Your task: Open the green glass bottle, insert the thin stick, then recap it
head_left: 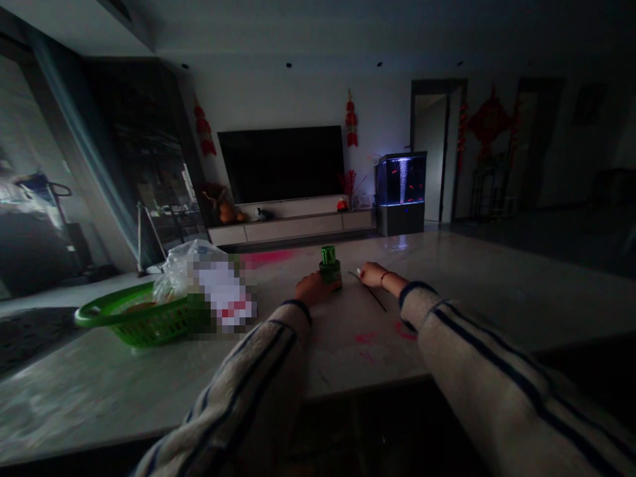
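Sleeves [491,377]: off-wht, fuzzy, prob. fleece; dk stripes run lengthwise, dk cuffs.
Pink marks [366,337]: smeary, on near tabletop betw. forearms; wet or dry, can't tell.
Basket [149,328]: L side of table; green, prob. plastic, round w/ flared rim, slotted wall.
Bag [185,255]: clear, thin, crinkly; sits in/over basket, contents unclear.
Pixelated item [221,291]: at basket's R side; pale w/ red band, too blocky to ID.
L hand [312,289]: fingers curled round low L side of bottle, looks like a grip.
R hand [371,273]: fingers bunched at stick's far part; pinching or just touching, can't tell. Thin cord [384,279] on wrist.
Stick [376,299]: thin, dk, near straight, slants betw. bottle and R cuff; apart from bottle.
Bottle [330,268]: upright on table, just L of R hand; squat green body, prob. glass, shiny cap [328,254] seems on.
Bottle + stick progress: bottle stood up and held, stick at R fingers; the two not joined. Prob. mid-handling; amt left can't be judged.
Table [462,285]: pale, smooth, glossy, stone-like.
TV cabinet [293,225]: long, low, flat pale fronts.
Fish tank [401,182]: boxy, glass, lit, bubbly.
TV [283,162]: flat blk rectangle, dk screen.
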Action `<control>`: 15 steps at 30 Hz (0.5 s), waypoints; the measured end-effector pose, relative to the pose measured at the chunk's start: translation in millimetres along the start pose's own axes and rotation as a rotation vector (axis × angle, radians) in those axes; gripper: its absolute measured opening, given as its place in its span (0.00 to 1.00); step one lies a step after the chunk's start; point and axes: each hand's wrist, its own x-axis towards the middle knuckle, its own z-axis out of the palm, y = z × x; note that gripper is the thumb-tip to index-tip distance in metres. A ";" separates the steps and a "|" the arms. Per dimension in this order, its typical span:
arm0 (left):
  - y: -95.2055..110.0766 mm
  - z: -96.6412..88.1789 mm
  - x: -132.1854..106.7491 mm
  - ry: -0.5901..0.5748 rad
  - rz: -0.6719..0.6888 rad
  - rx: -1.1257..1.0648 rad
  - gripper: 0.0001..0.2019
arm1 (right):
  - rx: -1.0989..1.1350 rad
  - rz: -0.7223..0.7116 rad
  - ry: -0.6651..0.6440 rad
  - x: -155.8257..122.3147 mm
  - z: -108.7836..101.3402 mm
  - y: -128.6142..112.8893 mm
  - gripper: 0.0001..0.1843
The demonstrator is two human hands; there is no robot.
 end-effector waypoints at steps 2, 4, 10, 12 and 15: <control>2.3 1.5 6.6 -0.004 0.044 0.009 0.31 | 0.010 -0.019 0.013 -0.2 1.4 -3.1 0.13; 2.9 3.2 10.1 -0.018 0.099 -0.011 0.30 | 0.019 -0.029 0.024 -0.5 2.5 -5.6 0.13; -4.6 6.8 7.7 -0.066 -0.008 -0.167 0.29 | 0.019 -0.052 0.047 -0.9 3.8 -9.3 0.16; -8.4 8.7 8.0 -0.046 -0.017 -0.222 0.29 | 0.012 -0.065 0.042 -1.3 3.7 -9.7 0.14; -12.1 13.7 11.4 -0.031 -0.009 -0.333 0.30 | 0.007 -0.093 0.037 -2.4 3.7 -10.8 0.14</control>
